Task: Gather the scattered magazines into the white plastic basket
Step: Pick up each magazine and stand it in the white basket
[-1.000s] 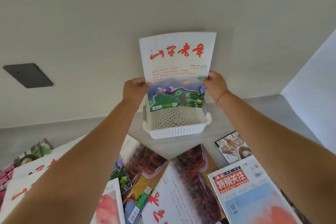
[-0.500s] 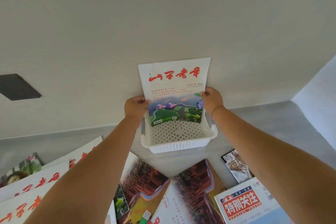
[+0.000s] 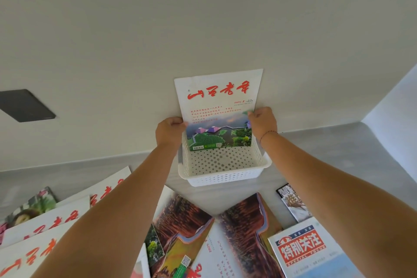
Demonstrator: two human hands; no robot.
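A white magazine with red calligraphy and a green landscape picture (image 3: 217, 106) stands upright in the white plastic perforated basket (image 3: 225, 176), its lower edge down inside against the far wall. My left hand (image 3: 169, 131) grips the magazine's left edge and my right hand (image 3: 262, 121) grips its right edge, both just above the basket's rim. The basket sits on the grey surface close to the wall.
Scattered magazines lie near me: several white ones with red script at the left (image 3: 45, 228), two with reddish forest covers in the middle (image 3: 243, 228), a red-and-blue titled one at the right (image 3: 309, 253), a small dark one (image 3: 291, 203). A dark plate (image 3: 22, 105) is on the wall.
The magazine has gone down from above the basket into it, both hands lowering with it. The camera view has tilted upward a little.
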